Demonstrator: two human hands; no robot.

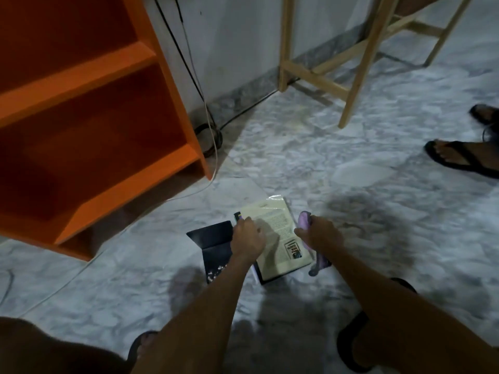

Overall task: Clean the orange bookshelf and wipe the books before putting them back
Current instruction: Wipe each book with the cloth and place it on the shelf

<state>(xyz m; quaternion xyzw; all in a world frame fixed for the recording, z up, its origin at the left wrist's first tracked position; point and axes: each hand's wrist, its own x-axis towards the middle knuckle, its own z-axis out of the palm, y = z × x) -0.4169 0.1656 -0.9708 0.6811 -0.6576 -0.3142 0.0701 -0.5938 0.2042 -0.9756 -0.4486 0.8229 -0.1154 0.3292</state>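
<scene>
The orange bookshelf (pixel 89 112) stands at the left with bare shelves. On the marble floor in front of me lies a cream-covered book (pixel 278 233) in a clear wrapper, on top of a dark book or folder (pixel 213 247). My left hand (pixel 247 236) grips the cream book's left edge, fingers curled over it. My right hand (pixel 318 233) holds a purple cloth (pixel 305 221) at the book's right edge; the cloth's tail hangs below the wrist.
Cables (pixel 213 130) run down the wall and across the floor beside the shelf. A light wooden table frame (pixel 351 85) stands at the back. Another person's sandalled feet (pixel 459 157) are at the right. My own sandalled feet (pixel 359 344) are at the bottom.
</scene>
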